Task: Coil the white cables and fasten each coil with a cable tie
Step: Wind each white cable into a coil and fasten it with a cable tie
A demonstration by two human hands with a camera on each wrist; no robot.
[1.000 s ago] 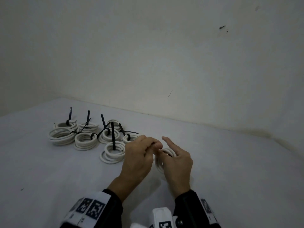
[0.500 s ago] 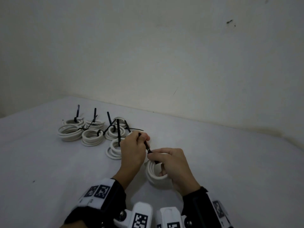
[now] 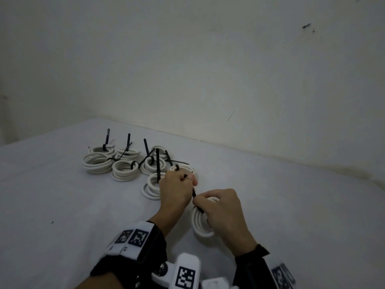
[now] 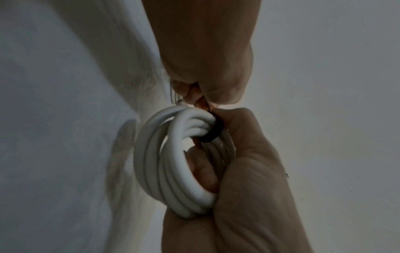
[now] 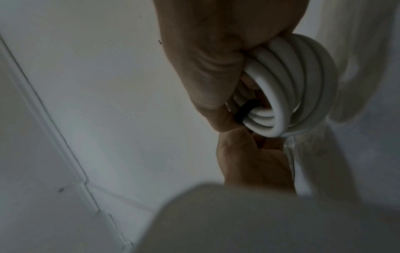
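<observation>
White table (image 3: 291,215) by a plain wall holds finished coils (image 3: 125,170). Right hand (image 3: 225,211) grips the upright coil (image 3: 200,224); left hand (image 3: 175,190) pinches the black tie (image 3: 194,193) tail. Tightening seems underway; next likely needs a steady pull.

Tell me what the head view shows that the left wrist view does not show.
Only the head view shows the group of finished coils with upright black ties on the table, and the wall behind. Only the left wrist view shows the black tie's loop closed around the coil's turns. Both show the left hand pulling the tie and the right hand holding the white coil.
</observation>
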